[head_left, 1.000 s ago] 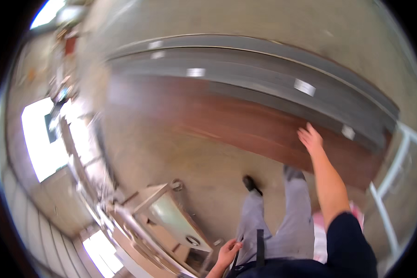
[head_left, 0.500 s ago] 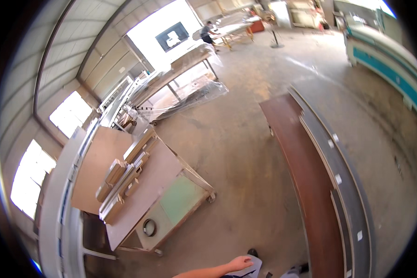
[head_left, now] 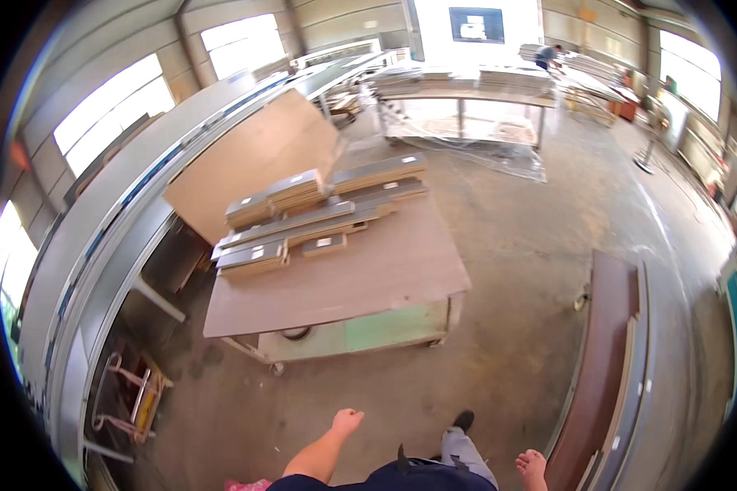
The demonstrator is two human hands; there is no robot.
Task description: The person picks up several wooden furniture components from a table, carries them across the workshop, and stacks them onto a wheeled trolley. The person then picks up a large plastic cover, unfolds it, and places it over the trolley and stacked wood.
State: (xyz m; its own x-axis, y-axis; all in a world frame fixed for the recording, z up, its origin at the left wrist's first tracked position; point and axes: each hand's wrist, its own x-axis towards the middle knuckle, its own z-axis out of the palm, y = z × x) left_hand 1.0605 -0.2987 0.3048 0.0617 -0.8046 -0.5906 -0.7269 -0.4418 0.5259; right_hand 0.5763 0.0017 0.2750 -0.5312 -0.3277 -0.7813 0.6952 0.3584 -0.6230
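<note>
My left hand hangs at the bottom centre, over the concrete floor, with its fingers curled in and nothing seen in them. Lower right is my right hand, its fingers loosely bent and slightly apart, holding nothing visible. In front of me stands a wheeled cart with a brown top. Several stacks of narrow cut panels, grey-faced with small white labels, lie towards its far left side. Neither hand touches the cart. Closest to my right hand is a long stack of dark brown and grey boards.
A long roller conveyor runs along the left, a large bare board leaning by it. Farther off, a table holds panels, with plastic sheeting below. Another person bends over panels. A pedestal fan stands right.
My view has swung left, bringing the cart from the left to the middle and the long boards farther right. My right hand has come into view. The left hand appears farther left.
</note>
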